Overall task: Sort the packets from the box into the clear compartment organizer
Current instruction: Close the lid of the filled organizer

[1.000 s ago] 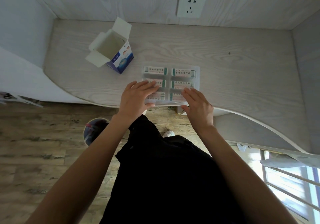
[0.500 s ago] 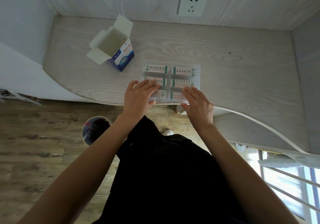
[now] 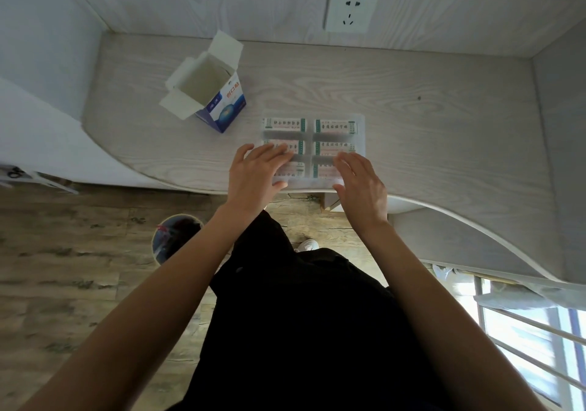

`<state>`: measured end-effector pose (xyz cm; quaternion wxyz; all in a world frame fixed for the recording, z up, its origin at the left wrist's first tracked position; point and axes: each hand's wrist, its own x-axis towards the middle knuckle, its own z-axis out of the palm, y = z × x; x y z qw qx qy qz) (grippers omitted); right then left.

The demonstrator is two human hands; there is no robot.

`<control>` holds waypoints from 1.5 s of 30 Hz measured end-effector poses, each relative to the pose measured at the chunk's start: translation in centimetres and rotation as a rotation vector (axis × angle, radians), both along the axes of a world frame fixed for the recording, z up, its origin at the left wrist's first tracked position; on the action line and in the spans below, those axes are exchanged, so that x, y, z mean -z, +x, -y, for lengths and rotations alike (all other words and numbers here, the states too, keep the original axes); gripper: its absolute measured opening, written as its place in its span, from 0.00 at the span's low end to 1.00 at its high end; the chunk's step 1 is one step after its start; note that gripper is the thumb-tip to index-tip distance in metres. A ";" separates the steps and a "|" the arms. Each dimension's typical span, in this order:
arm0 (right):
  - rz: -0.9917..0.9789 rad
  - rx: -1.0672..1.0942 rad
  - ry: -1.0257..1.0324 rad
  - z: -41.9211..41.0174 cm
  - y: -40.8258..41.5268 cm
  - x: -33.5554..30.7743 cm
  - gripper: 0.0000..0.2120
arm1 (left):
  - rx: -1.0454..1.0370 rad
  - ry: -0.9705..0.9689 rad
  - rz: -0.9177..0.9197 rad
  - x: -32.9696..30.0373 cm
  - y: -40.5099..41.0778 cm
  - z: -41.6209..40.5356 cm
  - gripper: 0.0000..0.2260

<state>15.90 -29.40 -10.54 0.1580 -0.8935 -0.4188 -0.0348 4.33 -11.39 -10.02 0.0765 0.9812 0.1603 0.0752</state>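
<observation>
The clear compartment organizer (image 3: 361, 131) lies flat near the desk's front edge, with green-and-white packets (image 3: 336, 126) in its compartments. My left hand (image 3: 255, 172) lies on its near left part, fingers straight and spread over the packets. My right hand (image 3: 361, 182) rests with straight fingers at its near right corner. The blue-and-white box (image 3: 222, 106) stands to the far left of the organizer, flaps open, and its inside looks bare.
The pale wood desk (image 3: 444, 125) has a curved front edge and walls on three sides. A wall socket (image 3: 348, 9) sits on the back wall. A round bin (image 3: 174, 236) stands on the floor below left.
Both hands stay on the organizer's near side; the right hand has spread slightly toward the right corner. The organizer and box have not visibly moved.
</observation>
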 end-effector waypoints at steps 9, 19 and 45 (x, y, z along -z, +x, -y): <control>-0.237 0.046 0.072 -2.2 1.6 -2.9 0.20 | -0.114 -0.380 0.161 -4.8 1.7 -1.4 0.15; -0.915 0.066 0.358 -18.1 2.7 -6.9 0.29 | -0.641 -0.496 0.323 -4.5 -1.9 -11.8 0.42; -1.003 0.086 0.328 -15.4 -24.1 -4.3 0.12 | -0.664 -1.122 0.541 -5.0 -28.7 -6.1 0.26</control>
